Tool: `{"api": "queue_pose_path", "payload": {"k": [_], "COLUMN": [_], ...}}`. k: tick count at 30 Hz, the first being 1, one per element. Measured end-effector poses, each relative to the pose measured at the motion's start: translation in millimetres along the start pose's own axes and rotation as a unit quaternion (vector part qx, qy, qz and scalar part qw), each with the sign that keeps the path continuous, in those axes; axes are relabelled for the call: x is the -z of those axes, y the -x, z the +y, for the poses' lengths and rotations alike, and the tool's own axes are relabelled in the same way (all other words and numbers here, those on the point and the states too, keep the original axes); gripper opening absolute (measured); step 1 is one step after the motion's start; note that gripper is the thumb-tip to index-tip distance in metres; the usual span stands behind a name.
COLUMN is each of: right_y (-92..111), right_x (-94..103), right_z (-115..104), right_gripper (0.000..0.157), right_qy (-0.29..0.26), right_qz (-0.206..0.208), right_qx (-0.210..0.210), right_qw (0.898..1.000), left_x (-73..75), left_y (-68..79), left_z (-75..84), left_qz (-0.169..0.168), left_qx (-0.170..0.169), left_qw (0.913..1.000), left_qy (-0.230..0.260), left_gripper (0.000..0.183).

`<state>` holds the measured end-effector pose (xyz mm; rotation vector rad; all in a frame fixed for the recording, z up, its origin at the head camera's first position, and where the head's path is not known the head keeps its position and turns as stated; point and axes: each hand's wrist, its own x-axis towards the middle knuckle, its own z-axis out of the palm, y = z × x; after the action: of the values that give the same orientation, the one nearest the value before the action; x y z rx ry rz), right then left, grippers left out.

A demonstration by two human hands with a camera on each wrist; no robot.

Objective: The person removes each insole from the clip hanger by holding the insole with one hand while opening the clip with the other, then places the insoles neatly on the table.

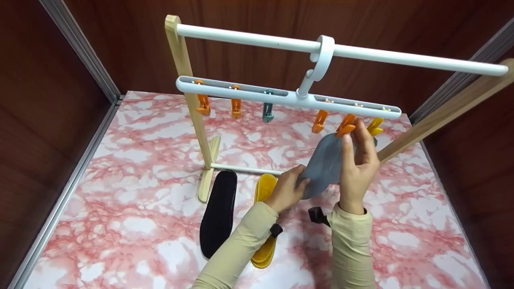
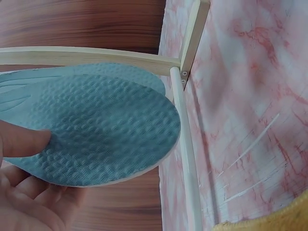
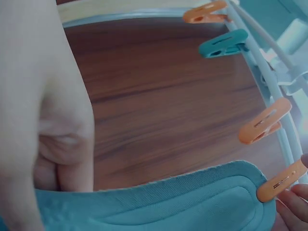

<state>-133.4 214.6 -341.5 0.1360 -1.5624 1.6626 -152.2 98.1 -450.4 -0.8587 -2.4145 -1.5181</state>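
Note:
My left hand (image 1: 287, 188) grips one end of a blue-grey insole (image 1: 325, 160), thumb on its bumpy face in the left wrist view. An orange clip (image 1: 346, 125) overlaps the insole's upper end, and my right hand (image 1: 359, 166) pinches that clip between thumb and fingers. Whether the clip's jaws bite on the insole, I cannot tell. A second blue-grey insole (image 2: 130, 72) shows behind the first in the left wrist view. Beside my right hand hangs a yellow clip (image 1: 375, 127). The clips belong to a white hanger (image 1: 249, 95), hooked over a white rail (image 1: 249, 37).
Orange clips (image 1: 236, 106) and a dark green clip (image 1: 268, 112) dangle along the hanger. A wooden stand (image 1: 194, 120) carries the rail. On the marbled surface (image 1: 132, 224) lie a black insole (image 1: 219, 212) and stacked yellow insoles (image 1: 265, 188). Brown panels (image 1: 249, 16) enclose the sides and back.

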Motion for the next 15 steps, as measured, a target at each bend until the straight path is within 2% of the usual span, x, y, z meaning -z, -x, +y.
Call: {"api": "queue_pose_path", "payload": {"k": [7,15], "right_y": [-9.2,-11.8], "right_x": [2.1,2.5], "right_z": [2.0,3.4], "right_gripper": [0.036,0.035], "right_qy": [-0.016,0.006], "right_qz": [0.004,-0.013], "right_qx": [-0.036,-0.043], "right_qw": [0.999,0.999], "left_x": [-0.7,-0.2], "left_y": [4.5,5.6], "left_z": [0.5,2.0], "left_qz": [-0.004,-0.002], "left_qx": [-0.004,-0.010], "left_qw": [0.9999,0.9998], "left_qy": [-0.012,-0.018], "left_gripper": [0.012,0.012]}}
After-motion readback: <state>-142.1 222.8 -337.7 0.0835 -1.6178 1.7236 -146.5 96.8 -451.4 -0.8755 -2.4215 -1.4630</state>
